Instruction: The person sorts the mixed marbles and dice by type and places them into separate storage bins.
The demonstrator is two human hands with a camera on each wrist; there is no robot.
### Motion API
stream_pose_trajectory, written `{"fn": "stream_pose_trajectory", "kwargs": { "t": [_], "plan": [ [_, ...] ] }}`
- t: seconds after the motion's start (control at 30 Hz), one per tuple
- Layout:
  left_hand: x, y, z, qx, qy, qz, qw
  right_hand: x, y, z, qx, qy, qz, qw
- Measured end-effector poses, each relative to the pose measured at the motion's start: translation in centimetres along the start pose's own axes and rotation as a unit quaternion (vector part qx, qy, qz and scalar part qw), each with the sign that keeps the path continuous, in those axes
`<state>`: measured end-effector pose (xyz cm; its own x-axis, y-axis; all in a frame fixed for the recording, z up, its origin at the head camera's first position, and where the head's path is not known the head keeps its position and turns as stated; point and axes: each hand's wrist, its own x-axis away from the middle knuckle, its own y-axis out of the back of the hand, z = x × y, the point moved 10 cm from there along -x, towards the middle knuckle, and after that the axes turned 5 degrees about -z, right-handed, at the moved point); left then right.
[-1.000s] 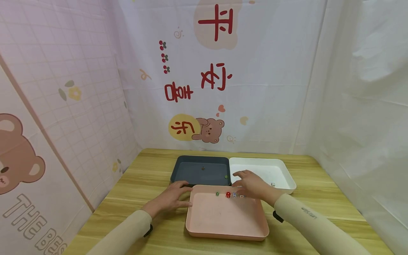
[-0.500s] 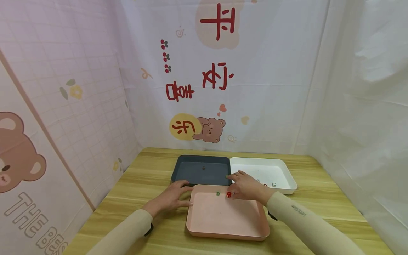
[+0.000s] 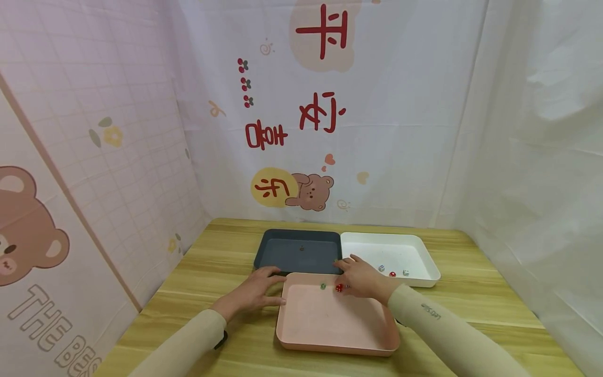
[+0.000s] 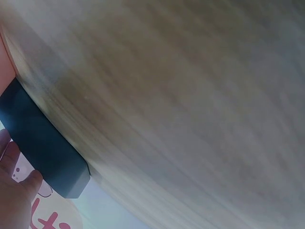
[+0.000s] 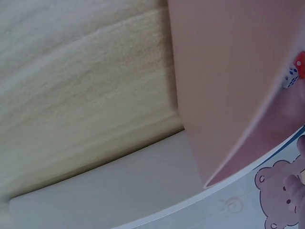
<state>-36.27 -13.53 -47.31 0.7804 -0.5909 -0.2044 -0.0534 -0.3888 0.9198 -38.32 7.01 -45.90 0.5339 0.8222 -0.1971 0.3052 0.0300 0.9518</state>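
The pink tray [image 3: 336,324] stands nearest me. My left hand [image 3: 249,294] rests at its left rim, with finger and thumb tips touching the edge. Along the tray's far side lie a green die [image 3: 322,286] and a red die [image 3: 339,288]. Reaching over the far rim, my right hand [image 3: 363,277] has its fingers spread, thumb close beside the red die; whether they touch cannot be told. A white die [image 5: 291,78] sits against the red one in the right wrist view. My right hand hides whatever else lies beneath it.
Behind the pink tray stand a dark grey tray [image 3: 282,256] with a tiny brown object [image 3: 302,248] in it, and a white tray [image 3: 424,256]. The white one holds two white dice [image 3: 406,273] and a red-and-white die [image 3: 392,274]. Cloth hangs around the wooden table [image 3: 212,246].
My right hand has moved left along the pink tray's far side, toward the red die. Dice in the white tray have come into sight; the green piece in the dark tray is now hidden.
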Motion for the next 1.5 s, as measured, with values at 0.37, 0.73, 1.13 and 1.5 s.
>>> {"fn": "stream_pose_trajectory", "kwargs": {
  "t": [0.37, 0.73, 1.13, 1.5],
  "plan": [
    [-0.1, 0.0, 0.0, -0.001, 0.003, 0.003, 1.0000, 0.2, -0.1, 0.0, -0.008, -0.007, -0.008, 0.9999],
    [0.0, 0.0, -0.1, -0.004, 0.005, 0.002, 1.0000, 0.1, 1.1, 0.2, -0.017, 0.000, -0.012, 0.9998],
    [0.0, -0.1, -0.1, -0.001, 0.000, 0.000, 1.0000, 0.4, 3.1, -2.2, -0.060, -0.042, -0.007, 0.9973],
    [-0.1, 0.0, -0.2, 0.000, -0.003, -0.002, 1.0000, 1.3, 5.0, -5.2, -0.044, -0.069, -0.034, 0.9961]
  ]
}}
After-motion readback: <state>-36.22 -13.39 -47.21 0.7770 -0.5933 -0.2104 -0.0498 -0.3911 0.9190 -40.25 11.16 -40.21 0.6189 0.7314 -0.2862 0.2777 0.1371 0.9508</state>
